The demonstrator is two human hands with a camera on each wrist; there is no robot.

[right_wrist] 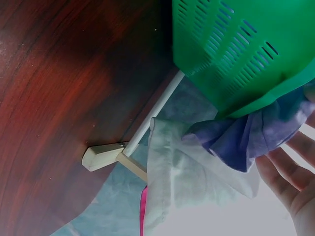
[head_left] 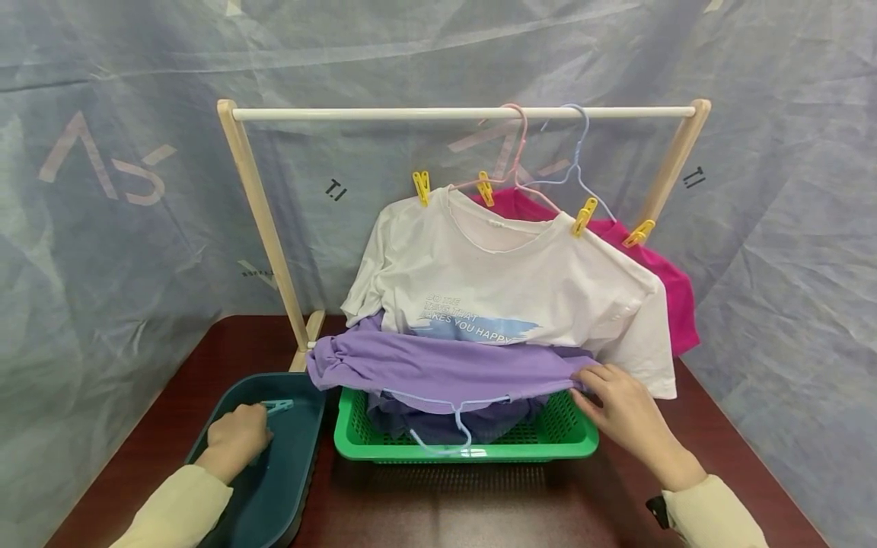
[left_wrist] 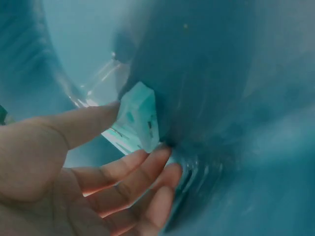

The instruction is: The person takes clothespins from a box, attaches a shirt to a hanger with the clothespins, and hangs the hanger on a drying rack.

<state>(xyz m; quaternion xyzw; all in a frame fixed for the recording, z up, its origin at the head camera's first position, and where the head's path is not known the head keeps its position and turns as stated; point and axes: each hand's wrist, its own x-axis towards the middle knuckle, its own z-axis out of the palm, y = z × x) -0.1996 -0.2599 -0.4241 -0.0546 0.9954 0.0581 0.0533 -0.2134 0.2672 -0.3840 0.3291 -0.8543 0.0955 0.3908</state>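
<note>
Inside the dark blue tub (head_left: 311, 426), my left hand (head_left: 240, 438) pinches a light blue clothespin (head_left: 277, 406). The left wrist view shows this clothespin (left_wrist: 140, 115) between thumb and fingertips. A purple shirt (head_left: 438, 365) lies across the green basket (head_left: 473, 450), with a light blue hanger (head_left: 457, 418) inside it, its hook toward me. At the shirt's right end, my right hand (head_left: 620, 403) pinches the fabric between thumb and fingers. In the right wrist view the purple cloth (right_wrist: 246, 137) drapes over these fingers, which are partly cut off by the frame.
Behind the basket stands a wooden rack with a white rail (head_left: 384, 114). A white T-shirt (head_left: 493, 266) and a magenta garment (head_left: 678, 304) hang there on hangers, held by yellow clothespins (head_left: 584, 217). The dark red table (head_left: 384, 510) lies beneath everything.
</note>
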